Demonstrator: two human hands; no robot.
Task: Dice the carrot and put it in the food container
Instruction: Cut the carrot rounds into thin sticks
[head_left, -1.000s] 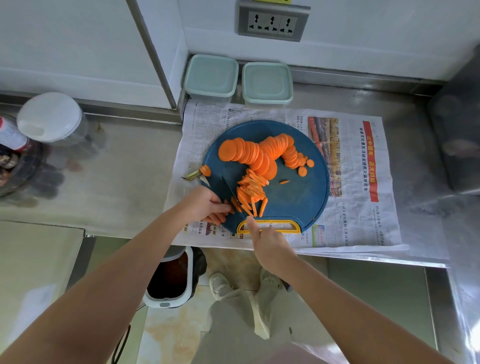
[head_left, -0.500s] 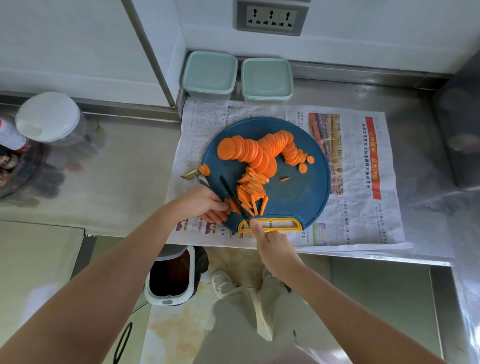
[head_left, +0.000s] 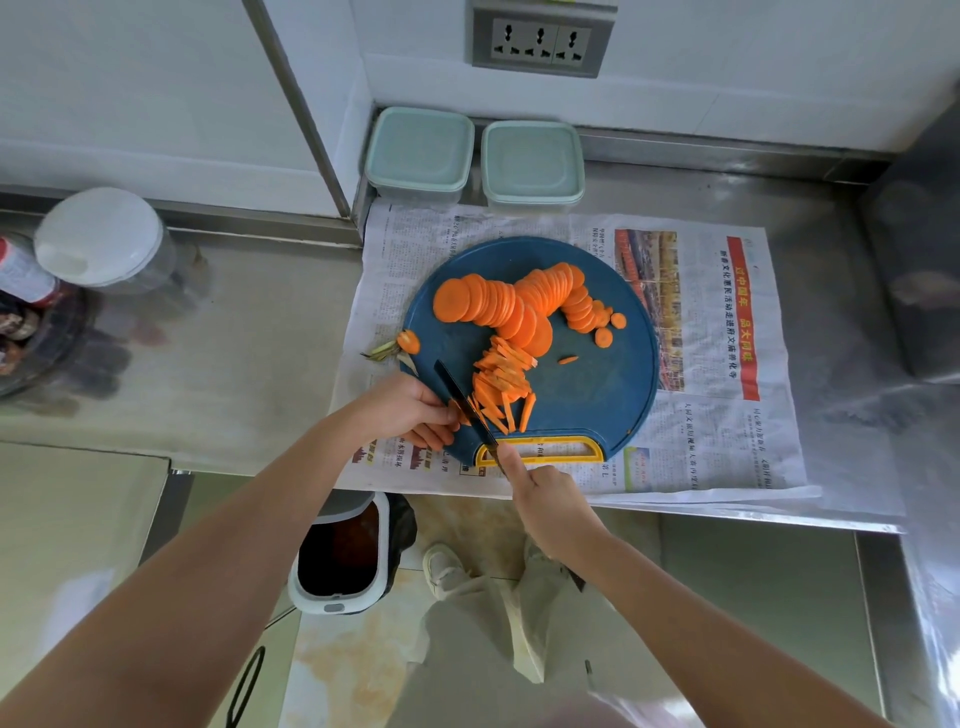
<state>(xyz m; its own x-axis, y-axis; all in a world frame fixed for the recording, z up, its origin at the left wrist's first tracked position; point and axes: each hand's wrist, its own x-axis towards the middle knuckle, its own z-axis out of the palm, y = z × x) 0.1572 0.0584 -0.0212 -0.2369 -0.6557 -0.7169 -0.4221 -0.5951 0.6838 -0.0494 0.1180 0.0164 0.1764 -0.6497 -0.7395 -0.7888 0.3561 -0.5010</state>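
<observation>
A round blue cutting board (head_left: 602, 384) with a yellow handle lies on newspaper. Rows of round carrot slices (head_left: 498, 304) fan across its far half, and a heap of carrot sticks (head_left: 501, 382) lies nearer me. My left hand (head_left: 410, 410) pins a few carrot slices at the board's near-left edge. My right hand (head_left: 545, 493) grips a black knife (head_left: 460, 395), its blade angled down just right of my left fingers. Two lidded pale-green food containers (head_left: 418, 150) (head_left: 532, 161) stand against the back wall.
The carrot's cut top (head_left: 408, 343) with its green stem lies off the board's left edge. Newspaper (head_left: 727, 415) covers the steel counter. A white-lidded jar (head_left: 104, 239) stands far left. A waste bin (head_left: 343, 556) sits on the floor below the counter edge.
The knife blade has shifted a little along the carrot pinned under my left fingers, and both hands have stayed at the board's near-left edge. The camera view has tilted slightly.
</observation>
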